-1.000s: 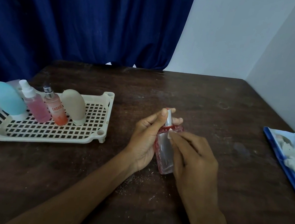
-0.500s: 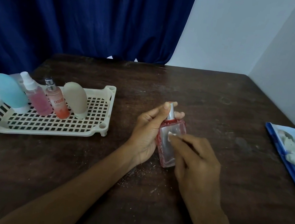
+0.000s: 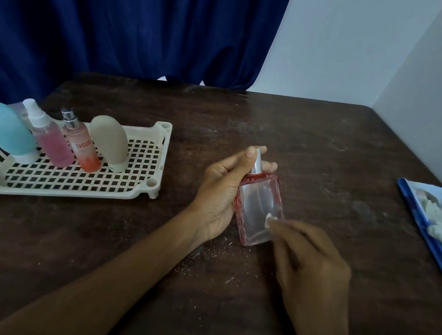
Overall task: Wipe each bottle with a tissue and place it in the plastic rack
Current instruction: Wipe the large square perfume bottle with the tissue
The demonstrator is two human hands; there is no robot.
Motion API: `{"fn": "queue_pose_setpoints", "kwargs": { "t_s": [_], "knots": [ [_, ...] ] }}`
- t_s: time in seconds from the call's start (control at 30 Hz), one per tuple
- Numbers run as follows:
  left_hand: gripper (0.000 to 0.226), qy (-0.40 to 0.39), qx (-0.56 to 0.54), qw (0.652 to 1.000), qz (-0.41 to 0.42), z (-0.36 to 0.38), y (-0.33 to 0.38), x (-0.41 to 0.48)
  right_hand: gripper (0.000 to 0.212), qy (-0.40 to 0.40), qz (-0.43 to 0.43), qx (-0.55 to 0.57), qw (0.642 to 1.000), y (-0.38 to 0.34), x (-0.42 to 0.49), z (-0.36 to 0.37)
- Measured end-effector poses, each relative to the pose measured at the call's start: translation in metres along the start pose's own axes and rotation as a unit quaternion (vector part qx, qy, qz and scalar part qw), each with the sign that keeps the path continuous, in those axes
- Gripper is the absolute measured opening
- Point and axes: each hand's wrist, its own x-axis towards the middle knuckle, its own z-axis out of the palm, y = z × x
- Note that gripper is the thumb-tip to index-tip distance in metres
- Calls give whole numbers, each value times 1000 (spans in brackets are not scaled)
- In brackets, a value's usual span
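A clear rectangular perfume bottle (image 3: 257,206) with red edges and a silver sprayer is held over the middle of the table by my left hand (image 3: 221,192), thumb near the sprayer. My right hand (image 3: 311,264) pinches a small bit of white tissue (image 3: 269,218) against the bottle's lower right face. The cream plastic rack (image 3: 139,185) lies at the left and holds a blue bottle (image 3: 4,131), a pink spray bottle (image 3: 50,141), an orange-pink spray bottle (image 3: 83,147) and a beige bottle (image 3: 108,142).
A blue tissue pack (image 3: 439,236) with white tissues showing lies at the table's right edge, near the white wall. White crumbs dot the dark wooden table (image 3: 248,120) below my hands. A dark blue curtain (image 3: 121,16) hangs behind.
My right hand has slid the tissue down the bottle's face from near its shoulder to its lower right part. The left hand keeps its hold; the view shifted slightly.
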Motion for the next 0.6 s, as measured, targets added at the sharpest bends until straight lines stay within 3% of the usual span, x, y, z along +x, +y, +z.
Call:
{"fn": "queue_pose_setpoints", "kwargs": {
  "t_s": [0.13, 0.37, 0.47, 0.6],
  "knots": [
    [49, -9, 6, 1000, 12, 2, 0, -2, 20, 27, 37, 24, 999, -1, 24, 4],
    [49, 0, -3, 1000, 13, 2, -2, -1, 23, -4, -30, 73, 997, -21, -3, 8],
    [52, -7, 5, 1000, 16, 1, -2, 1, 29, -3, 16, 72, 997, -10, -8, 0],
    [37, -10, 8, 1000, 22, 2, -1, 0, 28, 12, 81, 64, 995, 1, 16, -3]
  ]
}}
